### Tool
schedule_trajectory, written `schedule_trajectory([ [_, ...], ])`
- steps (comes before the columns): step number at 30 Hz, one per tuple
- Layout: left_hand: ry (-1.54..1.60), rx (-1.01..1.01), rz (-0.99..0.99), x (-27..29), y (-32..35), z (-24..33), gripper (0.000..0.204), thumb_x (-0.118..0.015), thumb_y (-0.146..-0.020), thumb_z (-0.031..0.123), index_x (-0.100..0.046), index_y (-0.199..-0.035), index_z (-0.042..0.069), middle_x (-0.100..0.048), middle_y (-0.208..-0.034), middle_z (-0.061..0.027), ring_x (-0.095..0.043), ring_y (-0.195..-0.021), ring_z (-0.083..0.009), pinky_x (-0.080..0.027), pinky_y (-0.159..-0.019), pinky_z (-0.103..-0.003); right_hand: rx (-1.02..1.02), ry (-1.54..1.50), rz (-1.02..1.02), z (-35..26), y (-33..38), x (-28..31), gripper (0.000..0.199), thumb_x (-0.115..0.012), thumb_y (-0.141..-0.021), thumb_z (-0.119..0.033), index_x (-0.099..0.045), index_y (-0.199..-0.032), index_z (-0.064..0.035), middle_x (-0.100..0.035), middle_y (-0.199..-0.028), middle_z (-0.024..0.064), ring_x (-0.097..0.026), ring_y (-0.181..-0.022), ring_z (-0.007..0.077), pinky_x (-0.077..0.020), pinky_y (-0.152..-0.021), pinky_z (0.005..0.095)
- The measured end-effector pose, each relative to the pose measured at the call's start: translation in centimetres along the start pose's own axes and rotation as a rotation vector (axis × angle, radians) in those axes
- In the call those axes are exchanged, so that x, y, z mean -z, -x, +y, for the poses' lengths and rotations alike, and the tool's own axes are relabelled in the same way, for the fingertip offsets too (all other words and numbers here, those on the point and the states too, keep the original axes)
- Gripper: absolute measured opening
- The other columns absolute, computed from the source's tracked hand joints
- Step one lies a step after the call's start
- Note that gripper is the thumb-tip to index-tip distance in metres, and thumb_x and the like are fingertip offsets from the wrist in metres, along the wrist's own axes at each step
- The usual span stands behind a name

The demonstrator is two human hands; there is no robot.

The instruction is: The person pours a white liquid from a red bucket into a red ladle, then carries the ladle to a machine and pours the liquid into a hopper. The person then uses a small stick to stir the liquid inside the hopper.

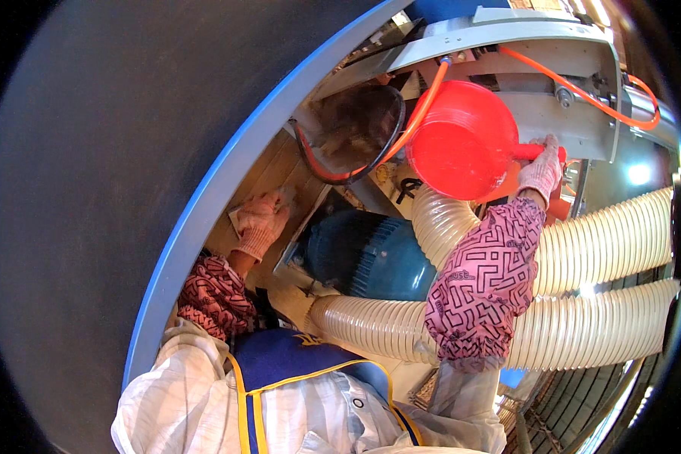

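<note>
Right hand (541,170), gloved, closed round the handle of a red scoop (461,140) at one o'clock, tipped against the grey machine (522,45). Left hand (261,223), gloved, at nine o'clock, pressing a folded cloth (238,214) flat on the wooden surface (276,170). Blue motor (371,257) at centre, ribbed hoses (605,234) at four o'clock

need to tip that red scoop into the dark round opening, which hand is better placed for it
Right. The right hand already grips the handle of the red scoop, beside the dark round opening. The left hand rests lower on the wooden surface.
</note>
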State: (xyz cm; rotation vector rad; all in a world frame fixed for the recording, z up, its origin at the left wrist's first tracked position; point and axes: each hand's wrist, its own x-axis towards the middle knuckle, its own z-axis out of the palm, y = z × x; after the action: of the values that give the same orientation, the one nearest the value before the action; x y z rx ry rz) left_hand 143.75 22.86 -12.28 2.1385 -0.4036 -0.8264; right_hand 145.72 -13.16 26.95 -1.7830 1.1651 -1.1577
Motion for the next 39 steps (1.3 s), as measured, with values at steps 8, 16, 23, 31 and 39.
schedule_trajectory([
  [8,-0.047,0.007,-0.072,-1.2,-0.3,-1.2,0.042,-0.058,-0.087,0.04,-0.061,-0.122,0.017,-0.06,-0.125,-0.0114,-0.058,-0.115,-0.031,-0.047,-0.094,-0.049,0.004,-0.038,0.029,1.4,-2.2,1.9,0.036,-0.054,-0.095,-0.041,-0.058,-0.101,-0.0057,-0.063,-0.091,0.0085,-0.061,-0.08,0.0236,-0.0508,-0.069,0.0369],
  [16,-0.108,0.078,-0.21,1.5,0.0,0.6,0.043,-0.056,-0.09,0.043,-0.059,-0.127,0.021,-0.052,-0.136,-0.0078,-0.051,-0.125,-0.0278,-0.045,-0.099,-0.048,-0.028,0.14,-0.055,1.0,-1.4,3.3,0.041,-0.046,-0.1,-0.04,-0.053,-0.115,-0.0026,-0.065,-0.096,0.0103,-0.061,-0.076,0.0223,-0.0499,-0.068,0.0325],
  [23,-0.115,0.11,-0.237,1.9,-0.2,1.5,0.043,-0.056,-0.091,0.043,-0.059,-0.128,0.023,-0.048,-0.142,-0.0064,-0.048,-0.128,-0.0302,-0.044,-0.101,-0.05,0.26,0.688,-0.105,1.9,-1.4,4.7,0.035,-0.041,-0.102,-0.029,-0.045,-0.127,-0.0046,-0.065,-0.105,0.0129,-0.062,-0.086,0.0231,-0.0504,-0.078,0.0343],
  [31,-0.102,0.154,-0.222,2.7,0.6,1.0,0.045,-0.055,-0.091,0.045,-0.056,-0.131,0.025,-0.048,-0.141,-0.0094,-0.048,-0.128,-0.0322,-0.044,-0.098,-0.054,0.058,0.269,-0.013,2.1,-0.5,2.2,0.04,-0.049,-0.095,-0.026,-0.045,-0.132,-0.0093,-0.063,-0.117,0.0149,-0.062,-0.092,0.0255,-0.0511,-0.074,0.0361],
  [39,-0.02,0.113,-0.205,0.6,-0.3,0.8,0.041,-0.059,-0.088,0.041,-0.061,-0.125,0.023,-0.052,-0.136,-0.0099,-0.05,-0.125,-0.0321,-0.046,-0.097,-0.05,0.225,0.625,0.058,3.1,-1.1,5.0,0.059,-0.064,-0.084,-0.012,-0.04,-0.138,-0.0101,-0.061,-0.121,0.0183,-0.062,-0.104,0.0318,-0.0496,-0.087,0.0398],
])
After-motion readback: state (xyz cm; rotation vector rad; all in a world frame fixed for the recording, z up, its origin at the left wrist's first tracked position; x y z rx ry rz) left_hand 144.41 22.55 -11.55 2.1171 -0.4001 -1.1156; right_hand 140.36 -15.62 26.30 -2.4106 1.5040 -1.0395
